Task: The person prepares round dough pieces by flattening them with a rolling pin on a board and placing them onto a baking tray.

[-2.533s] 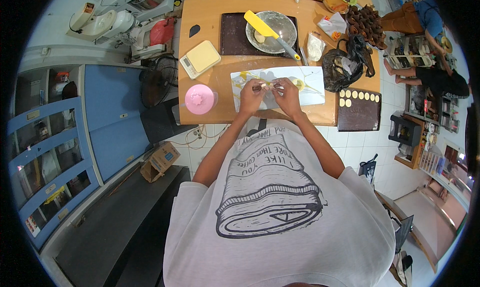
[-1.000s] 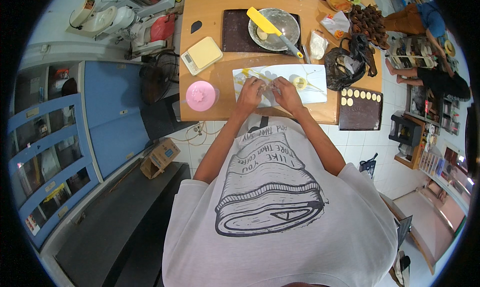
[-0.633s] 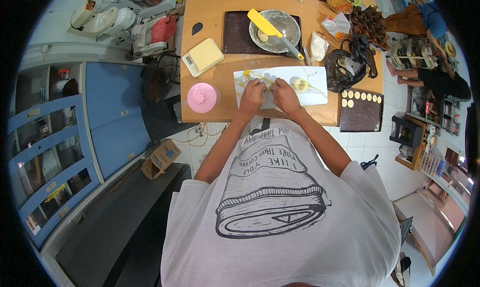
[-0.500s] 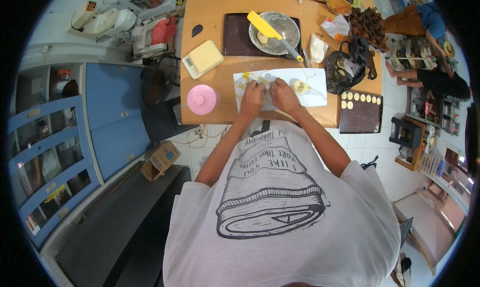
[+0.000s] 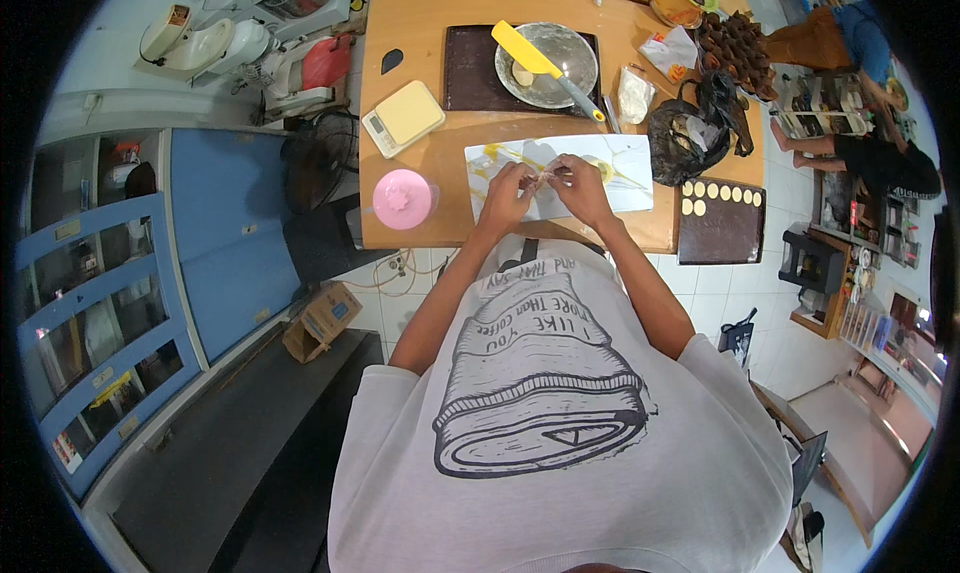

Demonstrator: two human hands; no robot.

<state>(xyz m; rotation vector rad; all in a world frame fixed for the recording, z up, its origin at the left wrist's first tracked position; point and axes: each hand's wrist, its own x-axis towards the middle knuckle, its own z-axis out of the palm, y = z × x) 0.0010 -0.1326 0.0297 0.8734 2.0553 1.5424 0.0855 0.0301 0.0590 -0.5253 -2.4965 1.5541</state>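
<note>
My left hand point(image 5: 510, 191) and my right hand point(image 5: 580, 185) meet over a white marble-patterned board point(image 5: 625, 151) with yellow streaks, at the table's front edge. The fingertips of both are pinched together around something small, pale and shiny that I cannot make out. A round pale-yellow dough disc point(image 5: 606, 172) lies on the board, partly behind my right hand. To the right, a dark baking tray point(image 5: 722, 238) carries several pale dough rounds point(image 5: 724, 193) along its far side.
Behind the board, a metal bowl point(image 5: 580, 55) with a yellow spatula point(image 5: 525, 48) across it rests on another dark tray point(image 5: 470, 68). Left stand a kitchen scale point(image 5: 404, 120) and a pink lidded container point(image 5: 403, 199). A black plastic bag point(image 5: 690, 133) lies right; another person point(image 5: 870, 153) is beyond.
Both hands have risen slightly off the board and turned, their fingertips now pinched close together in front of the dough disc. The items on the table have stayed put.
</note>
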